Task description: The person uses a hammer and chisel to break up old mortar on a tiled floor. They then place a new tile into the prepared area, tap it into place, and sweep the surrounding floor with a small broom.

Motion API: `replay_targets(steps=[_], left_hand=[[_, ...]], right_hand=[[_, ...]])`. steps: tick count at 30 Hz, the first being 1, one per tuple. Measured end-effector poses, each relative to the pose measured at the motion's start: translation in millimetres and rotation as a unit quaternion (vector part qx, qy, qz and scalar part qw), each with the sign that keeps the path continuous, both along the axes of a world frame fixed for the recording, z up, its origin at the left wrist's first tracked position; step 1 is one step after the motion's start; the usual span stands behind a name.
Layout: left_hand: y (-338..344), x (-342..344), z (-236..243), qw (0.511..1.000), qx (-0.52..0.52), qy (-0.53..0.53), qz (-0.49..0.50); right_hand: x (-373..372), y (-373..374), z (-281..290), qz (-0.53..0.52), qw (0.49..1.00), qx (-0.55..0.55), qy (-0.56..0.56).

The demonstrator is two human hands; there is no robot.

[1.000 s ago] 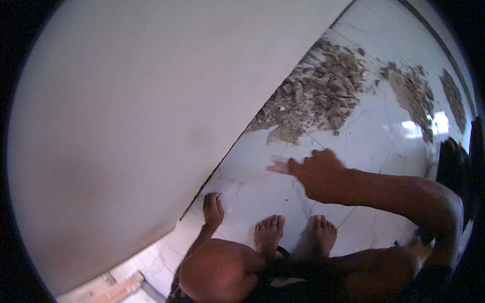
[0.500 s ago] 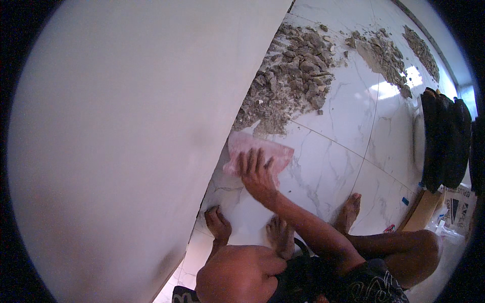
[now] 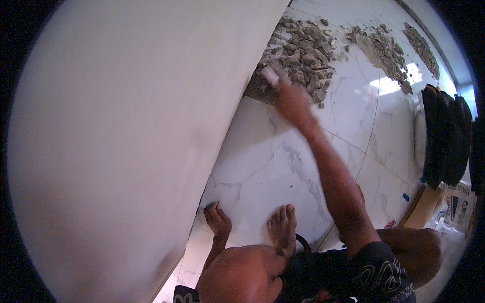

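Observation:
Grey broken rubble (image 3: 305, 53) lies heaped on the marbled tile floor, against the foot of a large white wall (image 3: 126, 126). My right hand (image 3: 295, 103), blurred by motion, reaches far out to the heap's near edge. It grips a flat pinkish sheet (image 3: 270, 77), which shows nearly edge-on against the debris; its material is hard to tell. Close to the wall's foot, my left hand (image 3: 218, 220) stays low beside my knee. Its fingers are curled together, with nothing visible in them.
Two more rubble patches, one nearer (image 3: 384, 53) and one farther (image 3: 422, 50), lie toward the far right. Dark bulky items (image 3: 444, 136) stand at the right, above a cardboard box (image 3: 423, 208) and clear plastic (image 3: 447, 222). My bare foot (image 3: 283, 227) rests on the tiles.
My right hand has swept forward from the near tiles to the heap, with the pink sheet turned edge-on. Fine debris near the wall has shifted away. My left hand has barely moved.

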State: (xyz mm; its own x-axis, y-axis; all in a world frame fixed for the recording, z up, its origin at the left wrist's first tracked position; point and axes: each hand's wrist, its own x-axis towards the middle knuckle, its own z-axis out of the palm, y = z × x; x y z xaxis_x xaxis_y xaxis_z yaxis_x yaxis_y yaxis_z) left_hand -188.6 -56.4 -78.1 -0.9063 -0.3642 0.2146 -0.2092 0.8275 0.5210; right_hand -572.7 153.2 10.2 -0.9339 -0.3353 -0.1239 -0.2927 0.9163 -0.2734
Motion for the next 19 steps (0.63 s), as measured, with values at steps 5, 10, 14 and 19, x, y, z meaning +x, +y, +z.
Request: replay_targets(steps=[5, 10, 14, 19], left_hand=[[-6.1, -2.1, 3.3, 1.0, -0.015, 0.004, -0.013], [-20.2, 11.0, -10.3, 0.999, -0.032, -0.009, 0.002], [-16.2, 7.5, -20.9, 0.999, -0.029, -0.009, -0.008], [-8.5, 0.8, -5.5, 0.999, -0.041, -0.007, -0.009]], right_hand=[[-39.6, 52.0, 72.1, 0.009, 1.0, -0.004, 0.026], [49.6, 13.4, 73.8, -0.077, 0.918, -0.273, -0.276], [67.5, -10.3, 24.3, -0.139, 0.872, -0.391, -0.261], [39.7, -16.3, -8.9, -0.2, 0.891, -0.36, -0.19]])
